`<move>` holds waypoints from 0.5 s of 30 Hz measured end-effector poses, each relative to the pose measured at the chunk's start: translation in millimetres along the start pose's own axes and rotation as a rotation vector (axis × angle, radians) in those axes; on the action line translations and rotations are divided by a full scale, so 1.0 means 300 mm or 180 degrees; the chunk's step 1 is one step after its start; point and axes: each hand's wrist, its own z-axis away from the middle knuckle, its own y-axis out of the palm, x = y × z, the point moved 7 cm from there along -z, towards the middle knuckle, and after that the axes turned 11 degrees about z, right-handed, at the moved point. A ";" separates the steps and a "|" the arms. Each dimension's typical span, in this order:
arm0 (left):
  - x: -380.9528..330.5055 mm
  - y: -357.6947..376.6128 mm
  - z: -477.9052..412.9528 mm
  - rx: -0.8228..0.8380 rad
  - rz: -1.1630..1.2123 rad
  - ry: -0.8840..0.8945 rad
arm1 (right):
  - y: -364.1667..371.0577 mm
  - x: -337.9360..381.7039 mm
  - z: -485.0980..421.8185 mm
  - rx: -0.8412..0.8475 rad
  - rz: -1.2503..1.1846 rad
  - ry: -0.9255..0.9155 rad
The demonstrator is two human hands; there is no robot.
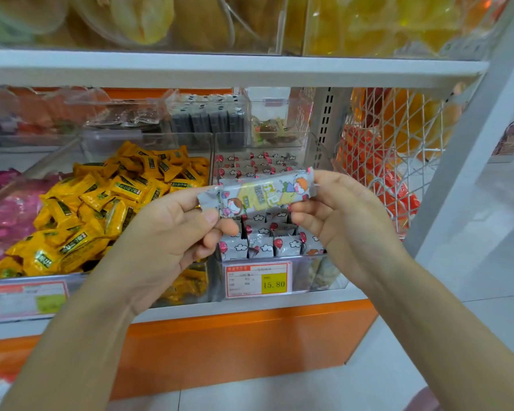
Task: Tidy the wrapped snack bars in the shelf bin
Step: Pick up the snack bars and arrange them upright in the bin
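Observation:
A grey wrapped snack bar (257, 194) with a yellow panel and cartoon figures is held level above a clear shelf bin (330, 271). My left hand (172, 229) pinches its left end between thumb and fingers. My right hand (336, 212) pinches its right end. Below it, several matching grey bars (282, 244) stand on edge in rows inside the bin, and more rows (250, 164) show behind the held bar. A price tag (258, 279) reading 15.80 is on the bin's front.
Left of the bin, another clear bin holds a heap of yellow wrapped snacks (107, 209). Pink packets (6, 215) lie further left. A white wire basket (389, 149) of orange packs hangs to the right. A white shelf board (220, 69) runs overhead.

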 end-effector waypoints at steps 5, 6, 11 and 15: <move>-0.002 -0.001 0.003 -0.0148 -0.0683 0.0086 | -0.010 0.015 0.002 -0.0050 0.0957 -0.0204; 0.000 -0.001 0.003 -0.0171 -0.0761 0.0084 | -0.012 0.017 0.001 -0.0079 0.0976 -0.0247; -0.004 -0.009 -0.001 -0.0230 -0.0706 0.0146 | -0.002 0.031 0.000 0.0023 0.1115 -0.0475; -0.018 -0.013 0.004 -0.0476 -0.0828 0.0337 | 0.013 0.045 0.012 0.0104 0.1550 -0.0746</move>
